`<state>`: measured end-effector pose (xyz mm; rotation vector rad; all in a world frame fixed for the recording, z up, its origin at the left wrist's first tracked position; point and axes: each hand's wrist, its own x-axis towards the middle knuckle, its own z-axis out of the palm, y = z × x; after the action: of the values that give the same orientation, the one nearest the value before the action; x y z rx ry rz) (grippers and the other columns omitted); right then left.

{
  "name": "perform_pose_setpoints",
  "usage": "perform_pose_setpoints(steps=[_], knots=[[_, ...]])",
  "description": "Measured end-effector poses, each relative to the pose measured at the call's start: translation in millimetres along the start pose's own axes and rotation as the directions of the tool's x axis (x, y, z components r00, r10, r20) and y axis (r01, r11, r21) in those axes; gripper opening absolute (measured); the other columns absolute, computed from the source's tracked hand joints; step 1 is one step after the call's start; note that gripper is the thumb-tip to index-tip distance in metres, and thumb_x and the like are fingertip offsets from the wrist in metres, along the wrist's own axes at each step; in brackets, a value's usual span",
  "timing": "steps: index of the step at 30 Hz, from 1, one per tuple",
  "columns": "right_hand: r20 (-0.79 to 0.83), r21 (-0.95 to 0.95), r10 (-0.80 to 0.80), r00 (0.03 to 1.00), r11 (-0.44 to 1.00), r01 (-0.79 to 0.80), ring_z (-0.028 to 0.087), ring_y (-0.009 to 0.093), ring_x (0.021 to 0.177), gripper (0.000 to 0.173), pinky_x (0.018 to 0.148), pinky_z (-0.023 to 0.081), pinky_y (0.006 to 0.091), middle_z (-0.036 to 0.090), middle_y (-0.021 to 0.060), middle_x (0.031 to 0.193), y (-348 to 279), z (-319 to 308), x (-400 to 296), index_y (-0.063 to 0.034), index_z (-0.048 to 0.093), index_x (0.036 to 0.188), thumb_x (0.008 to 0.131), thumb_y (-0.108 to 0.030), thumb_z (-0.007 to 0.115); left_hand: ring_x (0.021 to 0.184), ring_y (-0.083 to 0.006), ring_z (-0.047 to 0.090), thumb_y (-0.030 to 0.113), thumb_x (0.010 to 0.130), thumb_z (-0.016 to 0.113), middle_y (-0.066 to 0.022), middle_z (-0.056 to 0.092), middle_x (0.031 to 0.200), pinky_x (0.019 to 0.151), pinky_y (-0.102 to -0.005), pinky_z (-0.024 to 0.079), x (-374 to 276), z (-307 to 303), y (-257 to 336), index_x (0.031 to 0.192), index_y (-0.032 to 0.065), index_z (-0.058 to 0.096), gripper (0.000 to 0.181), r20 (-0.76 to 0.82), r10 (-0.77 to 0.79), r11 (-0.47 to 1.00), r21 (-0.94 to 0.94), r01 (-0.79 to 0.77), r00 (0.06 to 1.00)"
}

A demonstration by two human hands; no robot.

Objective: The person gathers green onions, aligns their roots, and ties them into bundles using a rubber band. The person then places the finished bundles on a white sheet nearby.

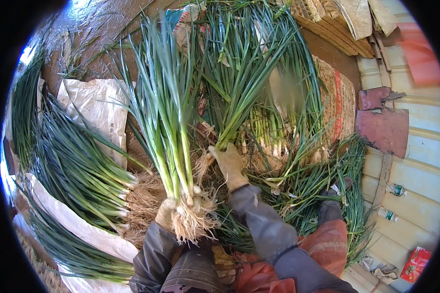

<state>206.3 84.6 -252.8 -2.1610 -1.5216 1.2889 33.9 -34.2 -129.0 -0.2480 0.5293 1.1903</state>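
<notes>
My left hand [166,214], in a dirty light glove, is closed around the lower stems of a bunch of green onions [174,161]. Their leaves point away from me and their pale roots hang over my lap. My right hand [228,161], gloved too, grips the base of another green onion bunch [234,106] that lies among the larger pile in front of me. Part of that bunch's lower end is hidden by the glove. Just right of it, more green onions [271,128] lie with white stems and roots showing.
Green onions with long roots [84,172] lie at the left, near a white woven sack [95,106]. Loose leaves [304,197] cover the ground at my right. Farther right are a flattened printed sack [337,99], wooden boards [326,22], plastic bottles [388,214] and a red packet [416,263] by a corrugated panel.
</notes>
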Motion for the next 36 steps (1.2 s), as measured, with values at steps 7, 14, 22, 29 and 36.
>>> perform_pose_setpoints(steps=[7, 14, 22, 29, 36], knots=[[0.332, 0.651, -0.083, 0.94, 0.741, -0.165, 0.064, 0.015, 0.068, 0.029, 0.059, 0.057, 0.0282, 0.064, 0.0072, 0.08, -20, -66, -24, -0.0018, 0.058, 0.101, 0.09, -0.028, 0.063, 0.095, -0.0253, 0.063, 0.024, 0.071, 0.073, -0.0207, 0.057, 0.117, 0.09, -0.0462, 0.052, 7, -5, 21, 0.12, -0.0005, 0.054, 0.058, -0.081, -0.092, 0.993, 0.07, 0.098, 0.992], [0.074, 0.372, -0.223, 0.972, 0.91, 0.181, 0.057, 0.011, 0.059, 0.031, 0.052, 0.045, 0.0235, 0.063, 0.0022, 0.073, -18, -55, -84, -0.0039, 0.063, 0.104, 0.096, -0.033, 0.054, 0.091, -0.0248, 0.064, 0.023, 0.075, 0.069, -0.0145, 0.063, 0.101, 0.085, -0.039, 0.054, 20, -10, -38, 0.119, -0.0015, 0.05, 0.054, -0.067, -0.254, 0.967, -0.018, 0.254, 0.965], [0.124, 0.851, 0.043, 0.991, 0.509, -0.129, 0.057, 0.013, 0.062, 0.049, 0.055, 0.049, 0.0247, 0.06, 0.0043, 0.08, -32, -93, -75, -0.0051, 0.059, 0.113, 0.097, -0.049, 0.043, 0.098, -0.0286, 0.062, 0.034, 0.074, 0.07, -0.021, 0.06, 0.112, 0.088, -0.0425, 0.052, 26, 16, -44, 0.123, 0.0014, 0.049, 0.062, -0.051, -0.23, 0.973, -0.041, 0.229, 0.972], [0.433, 0.885, -0.305, 0.848, 0.322, -0.336, 0.065, 0.016, 0.083, 0.052, 0.061, 0.061, 0.0321, 0.063, 0.0198, 0.112, -30, -87, -42, -0.004, 0.041, 0.135, 0.098, -0.04, 0.045, 0.1, -0.0292, 0.061, 0.03, 0.076, 0.069, -0.0188, 0.06, 0.111, 0.092, -0.0427, 0.05, 27, 10, -47, 0.123, 0.0002, 0.048, 0.059, -0.043, -0.24, 0.971, -0.029, 0.238, 0.97], [0.228, 0.648, -0.003, 0.974, 0.747, -0.149, 0.044, 0.004, 0.05, 0.034, 0.045, 0.036, 0.0213, 0.055, -0.0055, 0.063, -31, -91, -47, -0.0059, 0.071, 0.098, 0.097, -0.034, 0.053, 0.101, -0.0344, 0.06, 0.041, 0.073, 0.072, -0.0246, 0.058, 0.11, 0.09, -0.0475, 0.05, 33, -1, -64, 0.117, -0.0008, 0.052, 0.064, 0.019, -0.245, 0.969, 0.027, 0.244, 0.969]])
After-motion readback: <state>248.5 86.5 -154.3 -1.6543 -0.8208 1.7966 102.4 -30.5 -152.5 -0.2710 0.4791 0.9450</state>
